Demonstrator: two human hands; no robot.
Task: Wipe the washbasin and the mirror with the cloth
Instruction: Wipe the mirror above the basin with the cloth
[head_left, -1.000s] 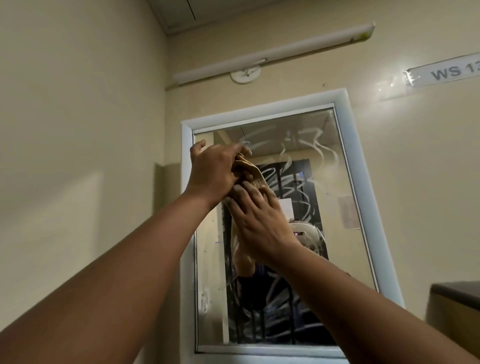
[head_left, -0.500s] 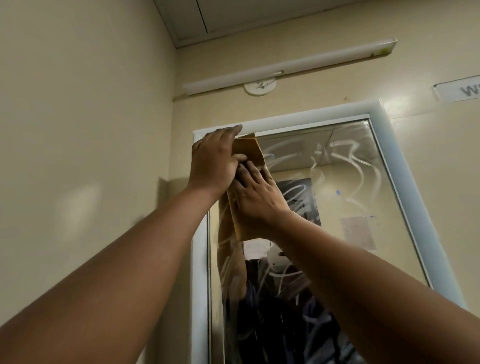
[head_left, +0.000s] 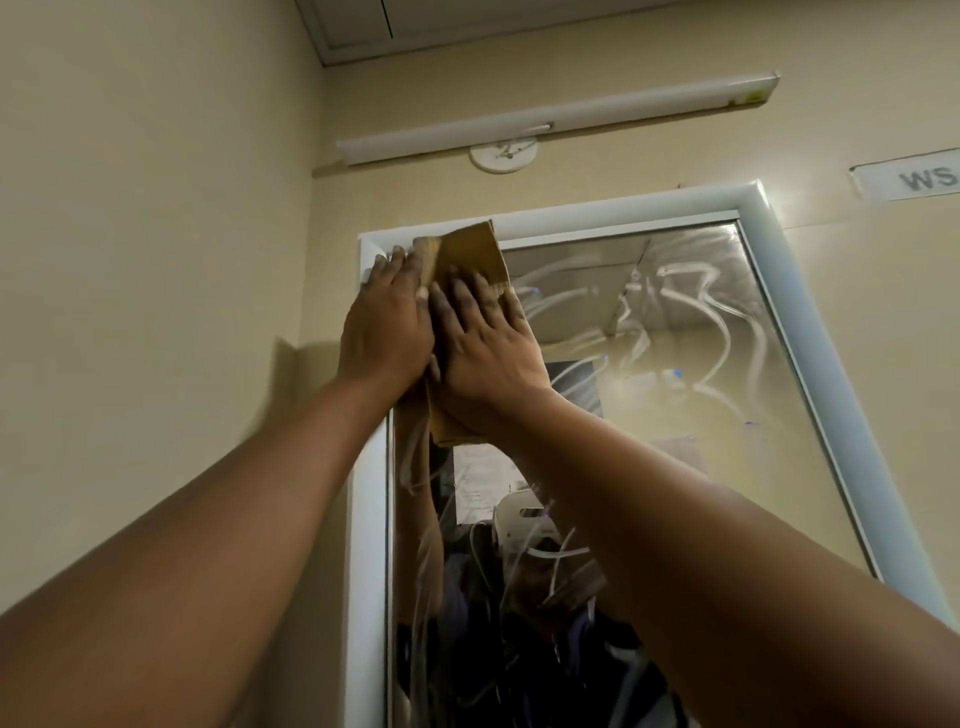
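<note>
A tan cloth (head_left: 470, 254) lies flat against the top left corner of the wall mirror (head_left: 675, 374), overlapping its white frame (head_left: 597, 208). My left hand (head_left: 384, 327) presses on the cloth's left part with straight fingers that reach the frame corner. My right hand (head_left: 483, 343) lies beside it, fingers spread flat on the cloth. White foam streaks cover the glass to the right and below. The washbasin is out of view.
A side wall (head_left: 156, 260) meets the mirror wall just left of the frame. Above the mirror hang a white tube light (head_left: 561, 119) and a round white fitting (head_left: 503, 155). A sign plate (head_left: 914, 179) is on the wall at upper right.
Both hands have slid the cloth up and left from the upper middle of the glass into the top left corner. The fingers went from bunched to flat on the cloth.
</note>
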